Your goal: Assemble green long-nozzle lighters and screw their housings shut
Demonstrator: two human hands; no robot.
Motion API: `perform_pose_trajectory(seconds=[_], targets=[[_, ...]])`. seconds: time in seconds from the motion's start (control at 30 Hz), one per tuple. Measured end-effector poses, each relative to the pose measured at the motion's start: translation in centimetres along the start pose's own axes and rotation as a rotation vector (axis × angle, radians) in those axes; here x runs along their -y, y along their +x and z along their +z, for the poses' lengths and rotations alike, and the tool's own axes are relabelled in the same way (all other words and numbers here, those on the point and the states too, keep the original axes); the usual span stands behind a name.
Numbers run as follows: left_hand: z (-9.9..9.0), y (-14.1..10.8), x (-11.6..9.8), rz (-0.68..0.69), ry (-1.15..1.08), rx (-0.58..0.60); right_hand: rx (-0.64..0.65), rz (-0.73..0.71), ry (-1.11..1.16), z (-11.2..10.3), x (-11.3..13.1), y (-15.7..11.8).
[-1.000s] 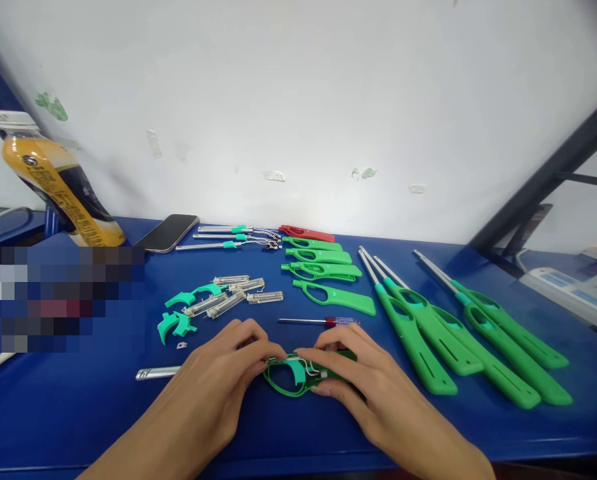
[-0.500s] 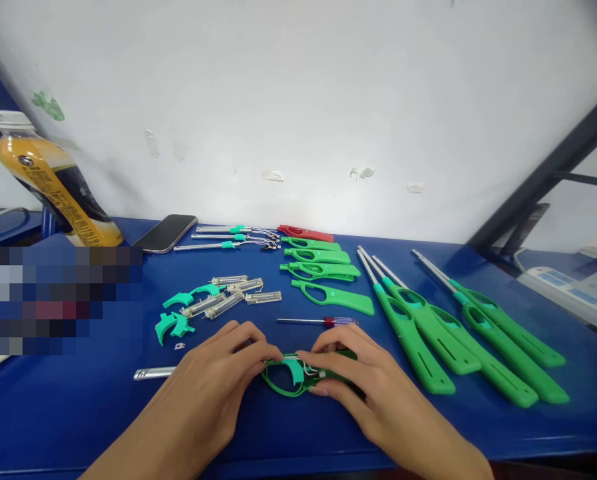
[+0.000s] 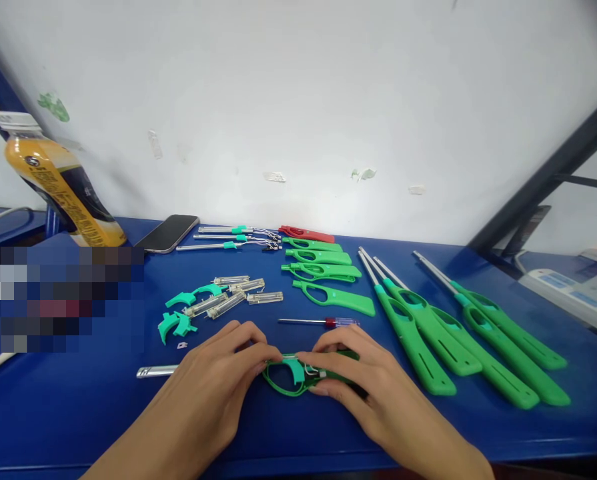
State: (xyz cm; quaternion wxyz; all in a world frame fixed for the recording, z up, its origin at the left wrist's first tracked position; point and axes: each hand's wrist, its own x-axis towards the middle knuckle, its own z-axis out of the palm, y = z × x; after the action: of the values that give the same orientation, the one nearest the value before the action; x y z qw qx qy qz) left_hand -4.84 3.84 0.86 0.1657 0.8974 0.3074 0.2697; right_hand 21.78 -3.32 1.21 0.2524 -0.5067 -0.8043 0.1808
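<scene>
Left hand [image 3: 224, 375]: grip pinching the front of the green lighter shell [image 3: 288, 393]. Right hand [image 3: 365, 375]: grip clasping its handle. Shell at bench [image 3: 273, 437] front, near the screwdriver [image 3: 341, 322].

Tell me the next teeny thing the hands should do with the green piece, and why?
Maybe the right hand should gently tuck in the white wires, while the left hand steadies the front: the green shell is open, its wires and teal trigger show, and right fingertips are right beside them.
</scene>
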Motion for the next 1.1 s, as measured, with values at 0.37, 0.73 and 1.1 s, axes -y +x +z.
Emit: perform_pose_trajectory(seconds=[0.37, 0.73, 1.1], targets=[[-0.5, 0.0, -0.5, -0.047, 0.067, 0.087, -0.027, -0.042, 0.029, -0.1, -0.1, 0.1], [0.5, -0.1, 0.1, -0.009, -0.007, -0.020, -0.060, -0.084, 0.036, 0.0, -0.3, 0.1], [-0.1, -0.1, -0.2, -0.022, 0.053, 0.028, -0.029, -0.035, 0.047, -0.2, 0.0, 0.2]])
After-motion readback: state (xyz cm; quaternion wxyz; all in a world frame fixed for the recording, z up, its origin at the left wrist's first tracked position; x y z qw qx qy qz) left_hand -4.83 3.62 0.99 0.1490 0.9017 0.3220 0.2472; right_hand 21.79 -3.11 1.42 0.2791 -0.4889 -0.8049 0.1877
